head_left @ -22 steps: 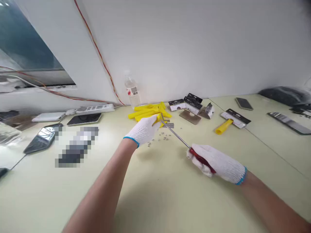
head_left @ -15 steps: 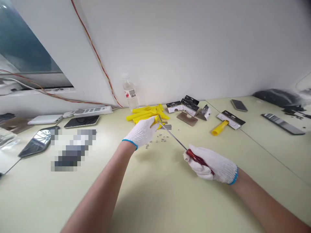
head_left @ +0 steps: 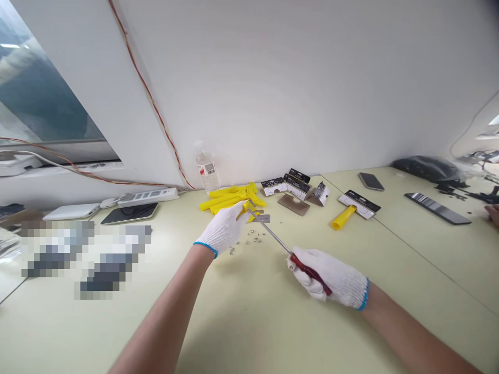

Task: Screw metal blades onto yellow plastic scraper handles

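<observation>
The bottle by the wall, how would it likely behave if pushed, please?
Standing tall and narrow, the bottle would probably tip if pushed high. Its rounded body might then roll, though the nearby yellow handles could stop it.

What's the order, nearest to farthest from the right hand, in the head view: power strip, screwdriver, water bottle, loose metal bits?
1. Screwdriver: gripped in the right hand.
2. Loose metal bits: scattered to that hand's left.
3. Water bottle: farther back and left.
4. Power strip: left of the bottle, farthest.
</observation>
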